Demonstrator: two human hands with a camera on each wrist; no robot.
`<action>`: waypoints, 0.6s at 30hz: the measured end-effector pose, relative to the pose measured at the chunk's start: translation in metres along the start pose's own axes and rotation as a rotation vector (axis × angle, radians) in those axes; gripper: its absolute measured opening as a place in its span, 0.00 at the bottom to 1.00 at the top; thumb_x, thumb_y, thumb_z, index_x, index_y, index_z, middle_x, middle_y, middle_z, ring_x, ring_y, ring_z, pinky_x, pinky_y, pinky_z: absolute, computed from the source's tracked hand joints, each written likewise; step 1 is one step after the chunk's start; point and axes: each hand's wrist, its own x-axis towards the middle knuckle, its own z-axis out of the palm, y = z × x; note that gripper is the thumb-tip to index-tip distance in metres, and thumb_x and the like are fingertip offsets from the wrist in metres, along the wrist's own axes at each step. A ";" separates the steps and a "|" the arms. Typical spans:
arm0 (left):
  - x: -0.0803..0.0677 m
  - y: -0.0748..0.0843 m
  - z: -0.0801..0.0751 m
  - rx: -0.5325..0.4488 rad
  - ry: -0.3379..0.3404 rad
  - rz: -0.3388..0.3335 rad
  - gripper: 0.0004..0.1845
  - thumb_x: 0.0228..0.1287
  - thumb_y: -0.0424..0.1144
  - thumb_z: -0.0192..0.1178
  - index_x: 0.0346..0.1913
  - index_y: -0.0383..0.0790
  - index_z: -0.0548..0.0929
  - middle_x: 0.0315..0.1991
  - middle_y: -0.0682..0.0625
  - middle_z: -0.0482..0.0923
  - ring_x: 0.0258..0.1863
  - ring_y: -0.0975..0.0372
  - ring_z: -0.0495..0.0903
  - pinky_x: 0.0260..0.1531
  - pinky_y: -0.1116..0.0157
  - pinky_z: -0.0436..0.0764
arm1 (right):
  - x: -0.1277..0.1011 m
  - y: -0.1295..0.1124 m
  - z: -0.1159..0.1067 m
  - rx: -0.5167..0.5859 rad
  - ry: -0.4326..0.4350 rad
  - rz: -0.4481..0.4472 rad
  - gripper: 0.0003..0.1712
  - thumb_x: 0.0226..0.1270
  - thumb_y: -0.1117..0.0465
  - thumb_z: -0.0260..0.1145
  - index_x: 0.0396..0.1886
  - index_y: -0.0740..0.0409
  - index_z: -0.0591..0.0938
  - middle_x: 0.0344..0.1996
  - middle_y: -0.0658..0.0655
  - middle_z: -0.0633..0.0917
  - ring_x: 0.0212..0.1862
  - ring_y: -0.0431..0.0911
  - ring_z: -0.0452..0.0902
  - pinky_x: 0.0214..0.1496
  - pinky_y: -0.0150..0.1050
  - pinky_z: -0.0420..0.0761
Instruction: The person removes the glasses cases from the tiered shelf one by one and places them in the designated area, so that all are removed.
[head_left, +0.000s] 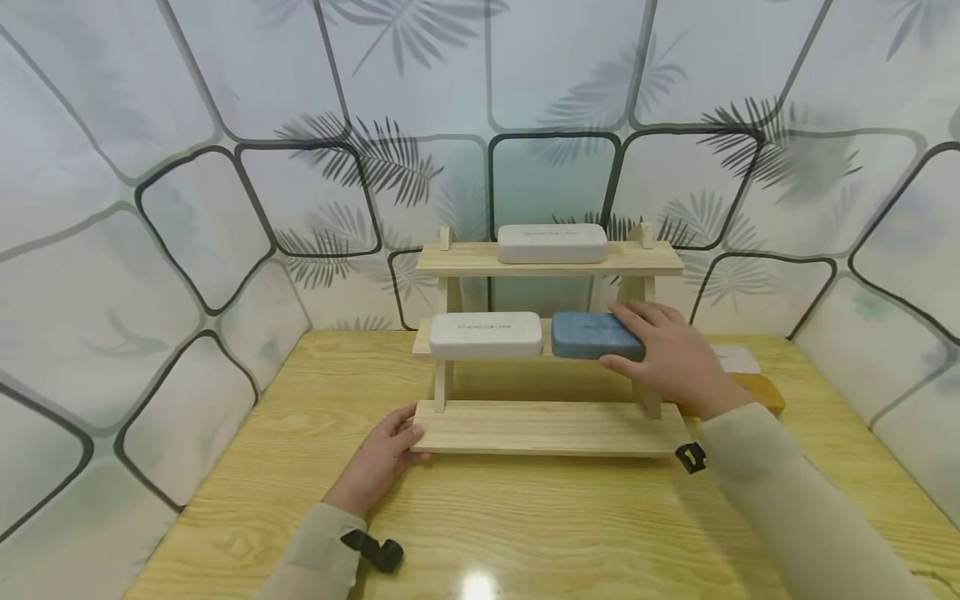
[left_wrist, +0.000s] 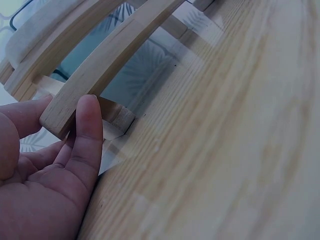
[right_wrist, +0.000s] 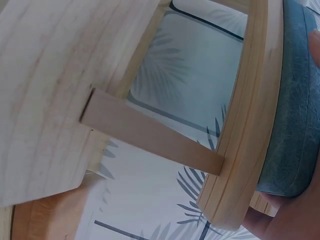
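A three-tier wooden display stand (head_left: 547, 429) stands on the table. My left hand (head_left: 382, 458) grips the left end of its bottom shelf, thumb and fingers around the board's edge, as the left wrist view also shows. On the right half of the middle shelf lies a blue glasses case (head_left: 592, 335), and my right hand (head_left: 678, 358) holds its right end. In the right wrist view the blue case rests against the shelf, with that hand only partly visible. To its left on the same shelf sits a white glasses case (head_left: 486, 336) with printed lettering.
A pale glasses case (head_left: 552, 243) lies on the top shelf. Behind my right hand, an orange-brown case (head_left: 761, 390) and a whitish flat object (head_left: 737, 359) lie on the wooden table (head_left: 315, 375), partly hidden. Patterned curtain-like walls (head_left: 427, 83) surround the table's back and sides.
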 end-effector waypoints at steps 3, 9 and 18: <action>0.000 0.000 0.000 -0.005 0.003 -0.002 0.34 0.80 0.36 0.52 0.79 0.32 0.51 0.66 0.32 0.66 0.56 0.51 0.75 0.50 0.58 0.83 | 0.000 -0.001 0.001 -0.010 0.003 0.005 0.53 0.65 0.26 0.60 0.82 0.45 0.57 0.72 0.66 0.65 0.71 0.67 0.57 0.66 0.69 0.65; -0.001 0.001 0.000 -0.002 0.000 0.008 0.33 0.80 0.36 0.52 0.79 0.31 0.51 0.65 0.32 0.66 0.55 0.52 0.76 0.49 0.58 0.83 | -0.001 -0.004 0.001 0.004 -0.001 0.030 0.55 0.64 0.26 0.61 0.83 0.45 0.56 0.71 0.67 0.65 0.70 0.68 0.58 0.63 0.70 0.67; -0.002 0.001 0.000 0.007 -0.035 0.018 0.34 0.80 0.39 0.53 0.79 0.32 0.51 0.67 0.32 0.65 0.56 0.52 0.76 0.50 0.60 0.83 | -0.003 -0.004 0.005 0.006 0.063 0.025 0.54 0.62 0.28 0.65 0.81 0.47 0.60 0.68 0.67 0.68 0.65 0.70 0.62 0.60 0.69 0.70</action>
